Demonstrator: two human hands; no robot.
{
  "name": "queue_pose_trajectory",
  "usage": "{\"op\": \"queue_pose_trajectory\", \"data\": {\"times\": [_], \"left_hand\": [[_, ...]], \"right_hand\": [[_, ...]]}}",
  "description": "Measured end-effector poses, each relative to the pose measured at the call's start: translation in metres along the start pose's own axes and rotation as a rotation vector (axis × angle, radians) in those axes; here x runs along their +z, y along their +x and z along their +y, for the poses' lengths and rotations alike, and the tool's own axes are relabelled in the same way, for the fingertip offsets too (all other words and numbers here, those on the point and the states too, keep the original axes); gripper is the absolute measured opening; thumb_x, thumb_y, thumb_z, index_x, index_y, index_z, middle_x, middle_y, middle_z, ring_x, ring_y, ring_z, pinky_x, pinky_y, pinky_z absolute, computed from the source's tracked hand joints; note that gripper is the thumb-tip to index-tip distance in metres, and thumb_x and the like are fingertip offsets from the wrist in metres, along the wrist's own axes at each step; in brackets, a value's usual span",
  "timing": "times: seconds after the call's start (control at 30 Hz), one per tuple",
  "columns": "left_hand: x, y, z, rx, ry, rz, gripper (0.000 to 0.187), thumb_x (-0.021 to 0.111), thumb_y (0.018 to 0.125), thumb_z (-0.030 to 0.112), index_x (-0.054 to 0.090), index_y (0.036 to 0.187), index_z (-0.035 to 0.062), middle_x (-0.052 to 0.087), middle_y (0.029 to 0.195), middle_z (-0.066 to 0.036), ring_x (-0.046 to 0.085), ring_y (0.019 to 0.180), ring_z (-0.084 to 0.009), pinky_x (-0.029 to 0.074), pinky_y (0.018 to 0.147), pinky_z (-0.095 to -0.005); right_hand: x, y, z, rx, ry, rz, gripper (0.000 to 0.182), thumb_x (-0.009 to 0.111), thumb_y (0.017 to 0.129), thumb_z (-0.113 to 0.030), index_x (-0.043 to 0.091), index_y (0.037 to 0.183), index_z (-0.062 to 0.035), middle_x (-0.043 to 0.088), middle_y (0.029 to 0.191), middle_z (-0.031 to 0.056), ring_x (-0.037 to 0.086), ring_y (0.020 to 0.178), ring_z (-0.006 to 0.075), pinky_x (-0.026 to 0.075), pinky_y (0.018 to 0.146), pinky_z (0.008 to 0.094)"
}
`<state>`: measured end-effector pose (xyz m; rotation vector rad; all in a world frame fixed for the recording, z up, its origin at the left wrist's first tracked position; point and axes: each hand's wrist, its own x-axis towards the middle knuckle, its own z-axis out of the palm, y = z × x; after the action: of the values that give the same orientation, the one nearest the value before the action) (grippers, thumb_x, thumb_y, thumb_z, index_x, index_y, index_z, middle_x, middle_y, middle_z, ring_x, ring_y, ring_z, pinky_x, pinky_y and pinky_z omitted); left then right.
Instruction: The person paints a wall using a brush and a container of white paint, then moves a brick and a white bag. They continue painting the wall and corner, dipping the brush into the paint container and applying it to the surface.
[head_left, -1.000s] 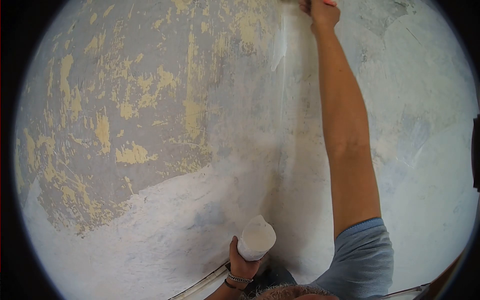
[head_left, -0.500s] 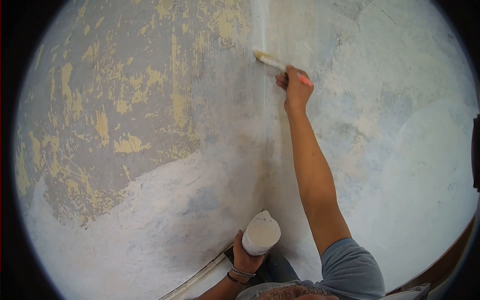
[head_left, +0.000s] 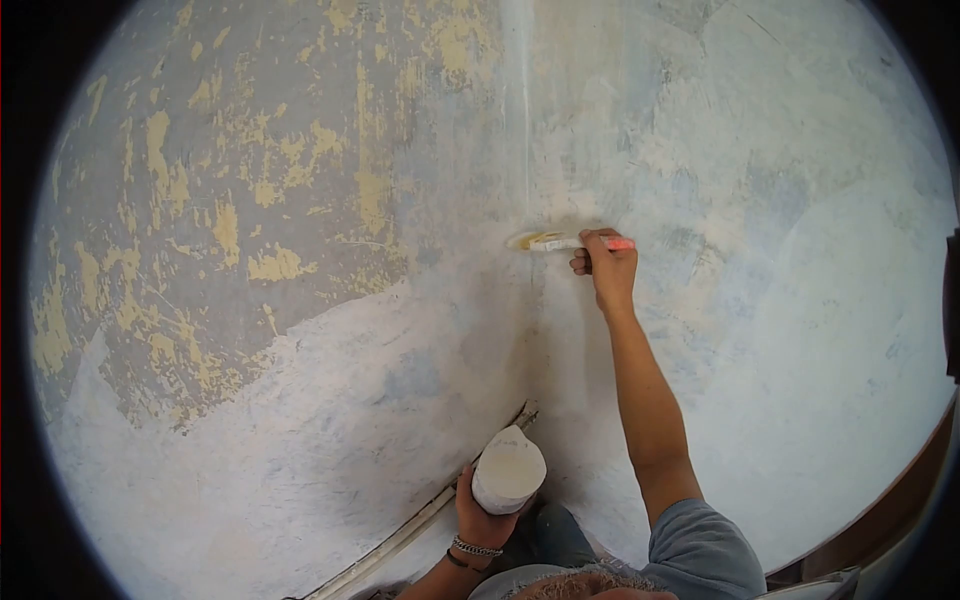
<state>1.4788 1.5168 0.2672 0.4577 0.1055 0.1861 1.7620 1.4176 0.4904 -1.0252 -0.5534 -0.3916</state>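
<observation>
A paintbrush (head_left: 560,242) with yellowish bristles, a white-smeared ferrule and a red handle end lies nearly level against the wall corner. My right hand (head_left: 607,262) grips its handle, arm stretched out, with the bristle tip at the corner line. Low in the view my left hand (head_left: 482,512) is wrapped round a white container (head_left: 509,468) from its left and lower side. The container has an uneven, pointed rim and a pale off-white content. A chain bracelet and a dark band are on my left wrist.
The left wall (head_left: 290,170) has grey and yellow patches above a whitish lower area. A mottled whitish wall (head_left: 800,300) spans the right. A narrow ledge or trim (head_left: 400,540) runs diagonally at the bottom, and a brown edge (head_left: 900,510) curves at the lower right.
My right hand has moved down along the corner with the brush, which is now more level. My left hand and the container have shifted slightly left in view.
</observation>
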Motion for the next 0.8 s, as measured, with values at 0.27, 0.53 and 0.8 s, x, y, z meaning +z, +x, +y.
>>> {"op": "queue_pose_trajectory", "data": {"times": [0.27, 0.53, 0.8], "left_hand": [[-0.009, -0.001, 0.016, 0.042, -0.025, 0.010, 0.058, 0.040, 0.095, 0.055, 0.048, 0.136, 0.0146, 0.057, 0.131, -0.010, 0.055, 0.120, -0.0341, 0.047, 0.094, -0.0538], [-0.020, 0.011, 0.033, 0.097, -0.090, 0.066, 0.059, 0.041, 0.094, 0.056, 0.050, 0.133, 0.0136, 0.059, 0.128, -0.011, 0.058, 0.116, -0.0347, 0.048, 0.093, -0.0541], [-0.031, 0.015, 0.032, 0.043, -0.064, -0.003, 0.060, 0.041, 0.094, 0.056, 0.048, 0.135, 0.0137, 0.058, 0.129, -0.011, 0.057, 0.117, -0.0344, 0.049, 0.093, -0.0538]], "right_hand": [[0.074, 0.128, -0.076, -0.405, -0.226, -0.008, 0.019, 0.065, 0.085, -0.014, 0.065, 0.086, 0.0051, 0.066, 0.069, 0.0110, 0.064, 0.057, 0.0167, 0.052, 0.055, 0.0295], [0.137, 0.196, -0.156, -0.949, -0.370, 0.004, 0.023, 0.068, 0.085, -0.020, 0.071, 0.098, -0.0015, 0.067, 0.071, 0.0066, 0.061, 0.062, 0.0129, 0.051, 0.065, 0.0255], [0.072, 0.103, -0.086, -1.026, -0.761, -0.227, 0.024, 0.070, 0.080, -0.020, 0.073, 0.101, -0.0076, 0.070, 0.085, 0.0154, 0.065, 0.071, 0.0270, 0.052, 0.071, 0.0322]]}}
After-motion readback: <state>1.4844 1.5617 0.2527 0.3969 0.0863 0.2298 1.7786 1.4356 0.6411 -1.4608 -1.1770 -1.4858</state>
